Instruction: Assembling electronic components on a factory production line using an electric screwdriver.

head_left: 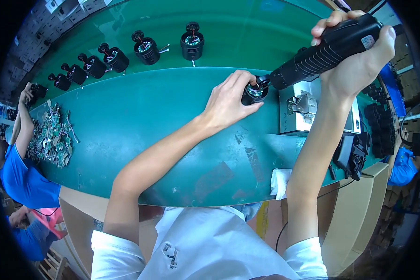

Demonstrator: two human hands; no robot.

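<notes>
From the head camera, the left hand (228, 100) rests on the green worktop (140, 121) with its fingers curled around a small black cylindrical part (255, 92), gripping it from the left side; the part stands upright on the worktop, its open top showing small electronic pieces inside. The right hand (359, 56) is clenched around the handle of a black electric screwdriver (329, 49), which slants down to the left so that its tip meets the top of the part. Just to the right of the part sits a grey metal fixture (303, 109), touching or nearly touching it; which one cannot be told. Farther back, on a lighter green belt (238, 32), 6 similar black cylinders (147, 49) stand in a curved row, well apart from the hands. At the left edge of the worktop lies a heap of small circuit boards (51, 137), and beside it another person in a blue shirt (21, 177) holds one more black cylinder. A white cloth (280, 182) hangs at the near edge of the worktop, between the 2 forearms.
</notes>
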